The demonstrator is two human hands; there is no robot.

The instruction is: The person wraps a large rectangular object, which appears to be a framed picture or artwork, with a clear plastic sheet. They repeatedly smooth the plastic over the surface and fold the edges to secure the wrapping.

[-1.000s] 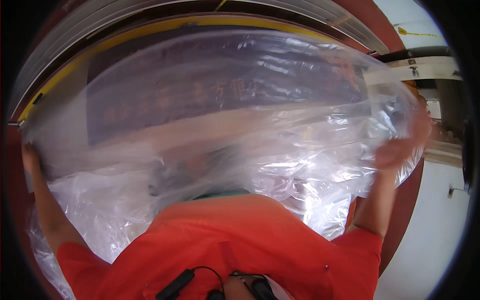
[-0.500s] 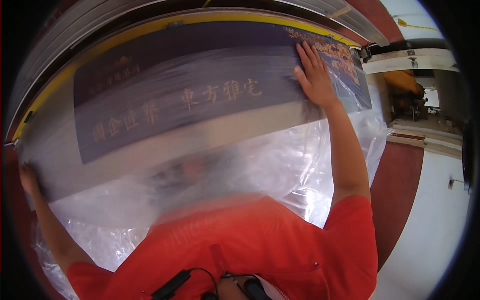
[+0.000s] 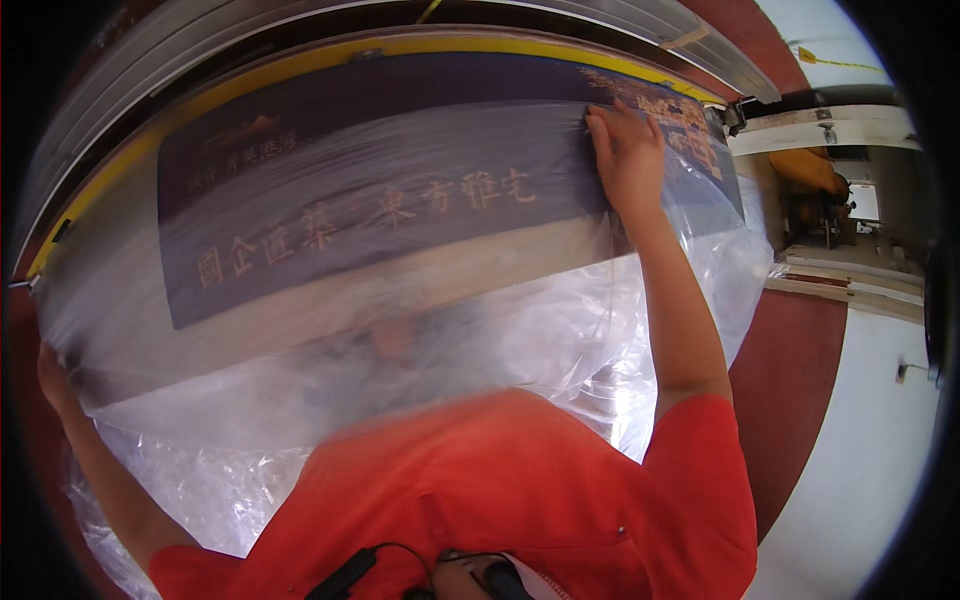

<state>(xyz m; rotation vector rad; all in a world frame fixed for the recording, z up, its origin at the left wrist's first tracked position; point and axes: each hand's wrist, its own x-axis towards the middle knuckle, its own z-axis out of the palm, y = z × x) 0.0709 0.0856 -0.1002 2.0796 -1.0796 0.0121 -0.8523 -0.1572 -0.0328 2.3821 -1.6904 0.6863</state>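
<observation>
A sheet of clear plastic film (image 3: 420, 310) stretches over a large flat panel with a dark purple printed face (image 3: 400, 140) and a grey border. The face carries gold characters and a gold picture at its upper right. Along the film's left edge, my left hand (image 3: 56, 378) grips it low by the panel's side, its fingers partly hidden. My right hand (image 3: 630, 155) is over the panel's upper right part, its fingers bent and closed on the film, which creases around it. The film drapes loosely below the panel, toward my red shirt.
A yellow strip (image 3: 400, 46) runs along the panel's far edge, with grey metal rails (image 3: 640, 35) behind it. At right are a white wall (image 3: 855, 420), a dark red floor area (image 3: 800, 390), and an opening with machinery.
My right hand, flat with fingers spread before, has bent its fingers and moved slightly down. The film lies tauter over the panel's face. My left hand has shifted slightly down.
</observation>
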